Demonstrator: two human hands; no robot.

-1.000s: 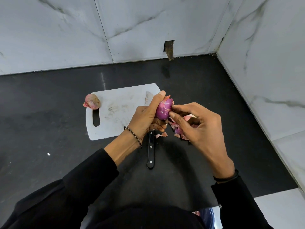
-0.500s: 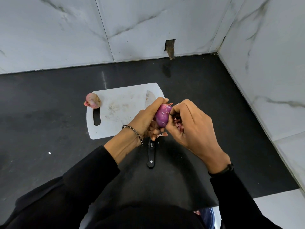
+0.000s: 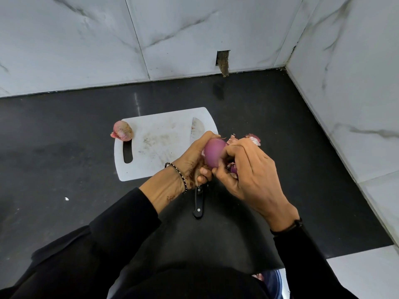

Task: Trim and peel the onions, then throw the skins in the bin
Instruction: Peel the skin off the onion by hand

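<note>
My left hand (image 3: 190, 160) gripped the onion (image 3: 213, 154) off the cutting board's (image 3: 159, 145) right edge, long axis upright; right hand (image 3: 248, 169) pinched skin (image 3: 252, 139) beside it.

Colours only:
- counter (image 3: 64, 152): matte black, one white speck (image 3: 66, 198)
- walls (image 3: 64, 46): white marble with grey veining; wall cut-out (image 3: 223, 61) is brown
- cutting board (image 3: 164, 167): white, grey-brown smears across the middle
- held onion (image 3: 212, 154): glossy magenta-purple, uniform
- unpeeled onion (image 3: 122, 130): pale pink with tan blotches
- skins (image 3: 254, 140): pink-purple, white on the inner faces
- knife handle (image 3: 198, 203): black with silver rivets; blade (image 3: 197, 128) is dull silver-grey
- sleeves (image 3: 121, 223): black
- bracelet (image 3: 180, 172): alternating black and white beads
- wrist band (image 3: 289, 227): plain black
- slab (image 3: 356, 272) lower right: white
- blue patch (image 3: 269, 281) at the bottom edge
</note>
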